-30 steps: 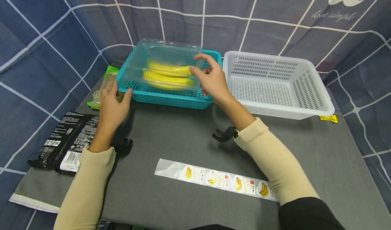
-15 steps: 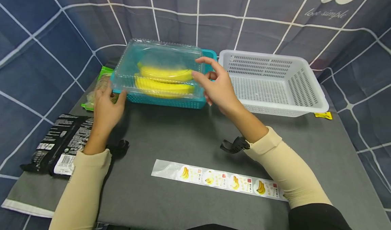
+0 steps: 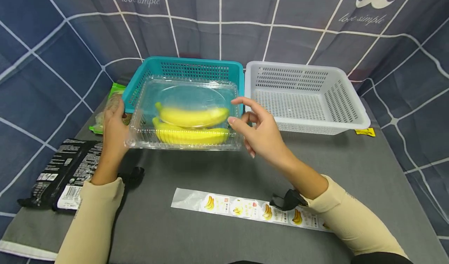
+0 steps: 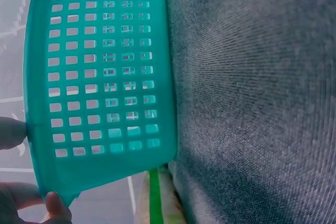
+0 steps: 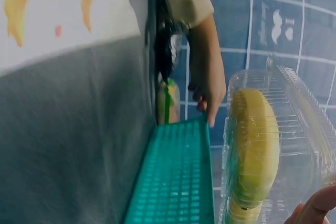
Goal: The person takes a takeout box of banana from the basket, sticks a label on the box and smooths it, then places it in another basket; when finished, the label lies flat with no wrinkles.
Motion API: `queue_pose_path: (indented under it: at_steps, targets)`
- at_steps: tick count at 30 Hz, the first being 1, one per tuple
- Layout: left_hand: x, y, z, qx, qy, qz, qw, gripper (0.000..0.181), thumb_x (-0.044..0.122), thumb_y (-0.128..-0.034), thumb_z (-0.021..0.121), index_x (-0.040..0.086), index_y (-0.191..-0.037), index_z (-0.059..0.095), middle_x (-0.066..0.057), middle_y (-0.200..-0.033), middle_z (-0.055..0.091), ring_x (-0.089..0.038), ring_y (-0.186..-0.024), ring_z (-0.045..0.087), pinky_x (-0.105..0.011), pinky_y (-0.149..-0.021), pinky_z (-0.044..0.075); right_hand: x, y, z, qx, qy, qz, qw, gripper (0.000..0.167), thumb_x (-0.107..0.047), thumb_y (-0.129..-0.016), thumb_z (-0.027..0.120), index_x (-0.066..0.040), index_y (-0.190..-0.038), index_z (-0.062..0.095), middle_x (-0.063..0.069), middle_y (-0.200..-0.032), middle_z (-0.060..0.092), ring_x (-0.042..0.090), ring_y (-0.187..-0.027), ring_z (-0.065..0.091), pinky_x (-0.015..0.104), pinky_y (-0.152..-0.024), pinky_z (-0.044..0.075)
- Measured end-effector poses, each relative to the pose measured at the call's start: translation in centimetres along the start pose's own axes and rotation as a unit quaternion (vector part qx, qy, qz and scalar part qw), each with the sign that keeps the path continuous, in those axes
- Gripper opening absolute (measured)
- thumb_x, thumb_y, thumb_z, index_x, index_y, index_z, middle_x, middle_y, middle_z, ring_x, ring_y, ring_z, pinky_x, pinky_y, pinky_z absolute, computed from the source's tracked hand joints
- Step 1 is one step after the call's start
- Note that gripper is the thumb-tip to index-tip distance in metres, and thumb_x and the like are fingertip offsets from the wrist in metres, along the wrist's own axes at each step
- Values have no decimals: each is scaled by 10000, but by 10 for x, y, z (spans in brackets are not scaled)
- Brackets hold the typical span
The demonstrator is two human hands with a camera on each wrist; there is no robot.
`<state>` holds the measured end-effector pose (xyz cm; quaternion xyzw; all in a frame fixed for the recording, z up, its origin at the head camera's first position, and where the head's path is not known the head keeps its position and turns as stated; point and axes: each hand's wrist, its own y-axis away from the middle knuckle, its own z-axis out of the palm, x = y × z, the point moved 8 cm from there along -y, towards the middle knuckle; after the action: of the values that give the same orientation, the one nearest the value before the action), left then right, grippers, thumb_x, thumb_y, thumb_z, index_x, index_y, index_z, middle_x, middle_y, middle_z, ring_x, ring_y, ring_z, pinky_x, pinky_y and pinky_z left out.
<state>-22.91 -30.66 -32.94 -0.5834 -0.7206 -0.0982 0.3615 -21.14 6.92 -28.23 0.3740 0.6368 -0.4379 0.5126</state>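
Note:
In the head view a clear lidded container [image 3: 187,85] with yellow bananas [image 3: 193,117] inside is in my right hand [image 3: 264,133], which pinches its right side. The right wrist view shows this container [image 5: 302,156] raised above the teal basket [image 5: 176,171], with part of my right hand [image 5: 315,208] at the lower right. My left hand [image 3: 114,133] grips the front left corner of the teal basket [image 3: 201,63]; its fingertips meet the rim of the basket [image 4: 100,174] in the left wrist view.
Right of the teal basket stands a white basket [image 3: 308,123]. A strip of banana stickers [image 3: 224,204] lies near the front. At the left are a black package [image 3: 68,174] and a green-edged bag [image 3: 96,128]. A small yellow packet [image 3: 365,132] sits beside the white basket.
The container with the bananas has moved from over the teal basket towards me, held by my right hand, uncovering the basket's back part. My left hand stays at the basket's left corner.

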Motion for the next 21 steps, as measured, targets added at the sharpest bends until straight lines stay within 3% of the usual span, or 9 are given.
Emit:
queue_pose_path:
  at_steps: [4,8,21]
  targets:
    - [1,1,1,-32,-46,-153,9999,669,333,-1067,518,-21,-1582,280,-350,-1217,448,-501,-1176,399,-614,-1001,323,1,23,0,-82,4,9,10000,457,-187,-973,708,-242,-1399,553,158,-828,557,255,-371,389,374,-322,361]
    - [-2,3,3,-94,60,-289,9995,731,444,-1056,475,31,-1608,229,-339,-1259,435,-479,-1188,402,-592,-995,319,0,38,-4,-84,-66,-21,9999,468,-123,-972,702,-200,-1407,549,158,-818,548,225,-354,389,367,-303,351]
    - [-4,3,4,-138,108,-338,9993,765,492,-1040,472,63,-1618,212,-338,-1295,421,-483,-1243,392,-594,-1039,294,23,81,-28,134,37,362,9992,464,-68,-982,687,-163,-1413,545,132,-831,514,189,-328,382,370,-284,349]
